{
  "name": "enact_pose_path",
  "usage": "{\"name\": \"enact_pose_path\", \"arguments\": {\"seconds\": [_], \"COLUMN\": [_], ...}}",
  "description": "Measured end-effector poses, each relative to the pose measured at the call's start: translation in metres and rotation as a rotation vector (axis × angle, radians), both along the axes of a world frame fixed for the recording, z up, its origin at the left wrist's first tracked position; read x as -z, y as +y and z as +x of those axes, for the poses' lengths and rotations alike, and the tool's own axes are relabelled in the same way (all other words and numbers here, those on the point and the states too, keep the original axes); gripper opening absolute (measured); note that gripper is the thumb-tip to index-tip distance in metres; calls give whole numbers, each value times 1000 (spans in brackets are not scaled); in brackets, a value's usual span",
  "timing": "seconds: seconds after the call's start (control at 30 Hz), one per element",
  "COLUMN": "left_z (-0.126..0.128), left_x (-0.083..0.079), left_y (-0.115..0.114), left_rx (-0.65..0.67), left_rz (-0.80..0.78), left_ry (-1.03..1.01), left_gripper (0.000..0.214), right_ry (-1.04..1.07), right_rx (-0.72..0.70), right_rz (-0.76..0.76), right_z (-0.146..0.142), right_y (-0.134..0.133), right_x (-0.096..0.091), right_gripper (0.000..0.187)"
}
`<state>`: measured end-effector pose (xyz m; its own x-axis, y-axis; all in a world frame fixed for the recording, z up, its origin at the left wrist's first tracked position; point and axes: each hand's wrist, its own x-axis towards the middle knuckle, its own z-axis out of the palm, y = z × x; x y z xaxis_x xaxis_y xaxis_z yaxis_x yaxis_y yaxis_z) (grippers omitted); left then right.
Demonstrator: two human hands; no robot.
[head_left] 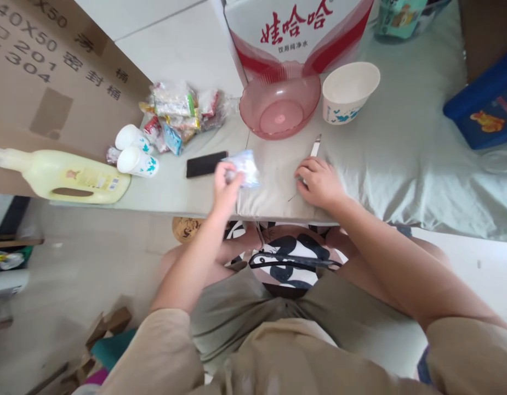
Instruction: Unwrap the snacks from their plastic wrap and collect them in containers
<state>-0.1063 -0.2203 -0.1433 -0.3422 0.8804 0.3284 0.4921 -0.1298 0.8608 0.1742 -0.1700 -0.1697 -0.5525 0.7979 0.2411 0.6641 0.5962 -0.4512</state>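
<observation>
My left hand point(227, 184) pinches a small shiny bluish-white plastic packet point(247, 168) above the table, close to the right end of a black phone point(206, 164). What lies inside the packet is too blurred to tell. Resting on the cloth, my right hand point(321, 181) is closed over the handle of a white utility knife point(315, 147), whose blade end points away from me. Beyond the hands stands a clear pink scalloped bowl point(278, 129). Right of it is a white paper tub point(337, 111) with blue leaf prints.
A heap of wrapped snacks point(175, 109) lies at the back left. Nearby are two paper cups point(134, 162) and a yellow detergent bottle point(78, 175). A red-and-white carton point(294, 38) stands behind the bowl, a blue container point(485, 107) at right. The table's front edge point(269, 216) runs above my lap.
</observation>
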Motion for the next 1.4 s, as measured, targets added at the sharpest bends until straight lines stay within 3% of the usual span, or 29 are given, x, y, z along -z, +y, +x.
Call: {"name": "enact_pose_path", "arguments": {"seconds": [0.1,0.2,0.33,0.53,0.8,1.03,1.3,1.4], "left_z": [59,84,83,87,102,98,82,76], "left_x": [25,36,42,45,36,36,48,51], "left_y": [-20,-25,-24,-20,-20,-16,-4,-4], "left_rx": [139,197,235,227,109,108,237,221], "left_rz": [-48,19,56,-1,-108,-144,-26,-25], "left_ry": [-23,106,258,246,204,238,77,7], "left_gripper": [24,22,23,30,28,28,17,19], "right_ry": [-15,-47,-111,-180,-202,-166,-106,-69], "right_rx": [90,182,243,295,320,329,287,293], "right_rz": [51,90,111,79,99,106,92,83], "right_z": [18,30,31,25,23,22,26,29], "right_y": [-11,-22,-27,-28,-31,-31,-27,-25], "right_x": [2,4,5,2,-2,-1,2,2], "right_gripper": [26,27,26,24,23,20,23,27]}}
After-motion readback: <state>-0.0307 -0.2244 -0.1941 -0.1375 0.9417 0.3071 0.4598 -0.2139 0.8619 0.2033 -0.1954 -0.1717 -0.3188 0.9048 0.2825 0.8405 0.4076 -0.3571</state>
